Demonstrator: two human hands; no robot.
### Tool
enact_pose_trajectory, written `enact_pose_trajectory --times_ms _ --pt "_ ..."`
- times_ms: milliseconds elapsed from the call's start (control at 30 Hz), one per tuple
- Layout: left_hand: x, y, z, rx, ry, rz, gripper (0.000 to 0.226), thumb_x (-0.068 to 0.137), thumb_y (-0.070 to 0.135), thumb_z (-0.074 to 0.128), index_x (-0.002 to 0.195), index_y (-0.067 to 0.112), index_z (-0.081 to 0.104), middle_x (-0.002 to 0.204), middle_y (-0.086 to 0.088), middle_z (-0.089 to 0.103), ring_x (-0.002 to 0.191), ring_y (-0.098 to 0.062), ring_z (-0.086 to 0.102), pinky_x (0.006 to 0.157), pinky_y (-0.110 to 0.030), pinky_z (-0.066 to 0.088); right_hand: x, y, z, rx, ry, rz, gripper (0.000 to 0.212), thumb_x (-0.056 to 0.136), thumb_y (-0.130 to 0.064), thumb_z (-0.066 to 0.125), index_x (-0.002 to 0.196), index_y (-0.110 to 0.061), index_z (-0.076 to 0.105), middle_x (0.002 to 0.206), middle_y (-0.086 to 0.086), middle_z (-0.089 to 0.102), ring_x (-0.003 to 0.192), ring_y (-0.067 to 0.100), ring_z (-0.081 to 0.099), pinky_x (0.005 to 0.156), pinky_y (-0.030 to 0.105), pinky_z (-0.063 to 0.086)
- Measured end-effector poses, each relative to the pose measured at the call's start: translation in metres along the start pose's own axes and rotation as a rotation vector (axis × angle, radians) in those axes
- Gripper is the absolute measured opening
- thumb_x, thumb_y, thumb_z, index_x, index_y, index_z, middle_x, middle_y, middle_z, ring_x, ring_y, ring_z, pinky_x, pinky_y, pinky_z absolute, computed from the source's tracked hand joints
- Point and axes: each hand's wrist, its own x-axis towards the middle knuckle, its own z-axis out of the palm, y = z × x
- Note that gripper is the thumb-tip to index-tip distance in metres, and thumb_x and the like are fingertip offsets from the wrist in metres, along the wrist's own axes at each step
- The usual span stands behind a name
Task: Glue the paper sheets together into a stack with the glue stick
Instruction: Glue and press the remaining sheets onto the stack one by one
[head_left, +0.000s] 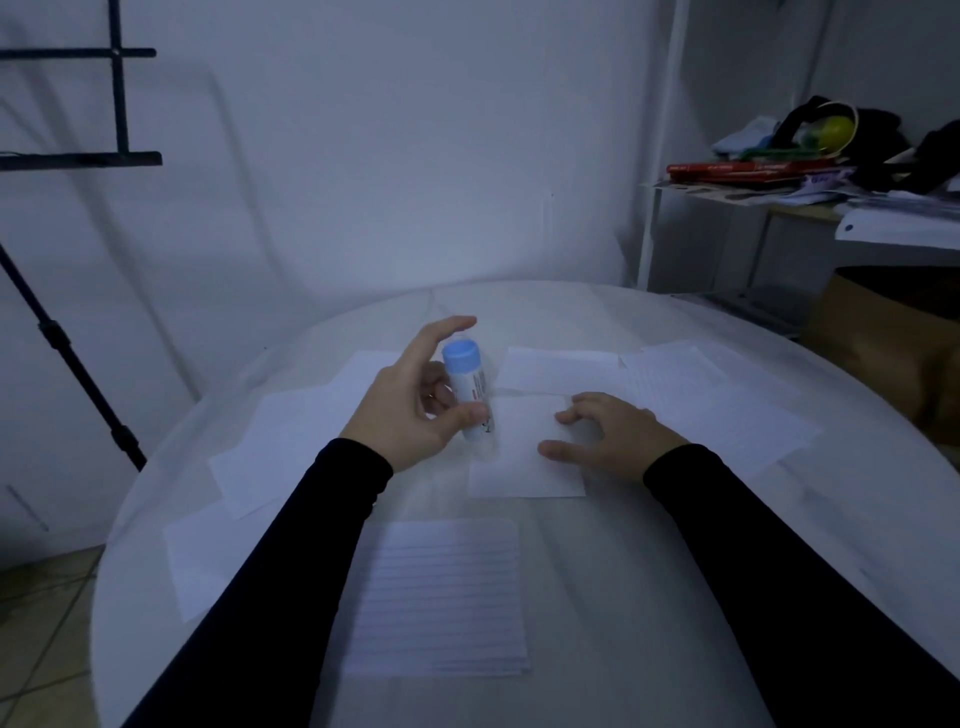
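The left hand (410, 405) is pinching the white glue stick with a blue cap (467, 395) between thumb and fingers, holding it almost upright just above the round white bench (649, 571). At 3 o'clock from it, the right hand (608, 434) is pressing spread fingers on a small blank white paper sheet (524, 457). A lined paper stack (441, 597) is lying at 6 o'clock. More white sheets (280, 441) are lying at 9 o'clock and at 2 o'clock.
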Motion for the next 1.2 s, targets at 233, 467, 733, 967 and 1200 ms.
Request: enact_pose_trajectory --times_ms 233,467,733,967,1200 --pt "0.001 0.003 0.007 -0.131 -0.126 -0.092 0.054 0.060 0.031 0.080 0.106 0.041 0.054 0.086 -0.024 0.063 0.067 -0.034 0.053 0.072 -0.049 0.051 -0.004 -0.008 0.001 -0.066 -0.077 -0.009 0.067 0.074 -0.066 0.061 0.133 -0.041 0.044 0.155 -0.005 0.020 0.143 0.012 0.015 0.115 0.053 0.006" --pt "0.000 0.005 0.000 -0.177 -0.275 -0.133 0.041 0.055 0.024 0.082 0.084 0.037 0.056 0.072 -0.002 0.055 0.063 -0.018 0.047 0.067 -0.037 0.045 -0.005 -0.015 0.008 -0.111 0.024 0.012 0.083 0.061 -0.077 0.062 0.129 -0.032 0.046 0.143 -0.011 0.036 0.135 0.013 0.029 0.112 0.053 0.019" --pt "0.001 0.007 0.005 -0.157 -0.273 -0.114 0.042 0.060 0.013 0.079 0.082 0.040 0.056 0.073 -0.003 0.050 0.064 -0.018 0.044 0.065 -0.036 0.043 -0.001 -0.006 0.006 -0.033 0.038 0.027 0.080 0.060 -0.072 0.069 0.126 -0.031 0.049 0.143 -0.014 0.038 0.135 0.011 0.030 0.112 0.050 0.017" --pt "0.001 0.003 0.004 -0.105 -0.229 -0.116 0.043 0.060 0.016 0.078 0.086 0.042 0.054 0.079 -0.002 0.053 0.069 -0.020 0.048 0.069 -0.040 0.047 0.004 -0.005 0.006 -0.006 0.032 0.034 0.081 0.056 -0.072 0.072 0.123 -0.031 0.051 0.141 -0.014 0.039 0.134 0.010 0.030 0.112 0.051 0.017" --pt "0.004 -0.005 0.007 -0.052 -0.171 -0.105 0.047 0.062 0.018 0.076 0.094 0.044 0.053 0.081 0.002 0.054 0.070 -0.022 0.048 0.071 -0.045 0.050 0.004 -0.004 0.007 0.018 0.030 0.044 0.078 0.055 -0.071 0.074 0.119 -0.032 0.052 0.138 -0.015 0.040 0.132 0.009 0.032 0.113 0.052 0.015"
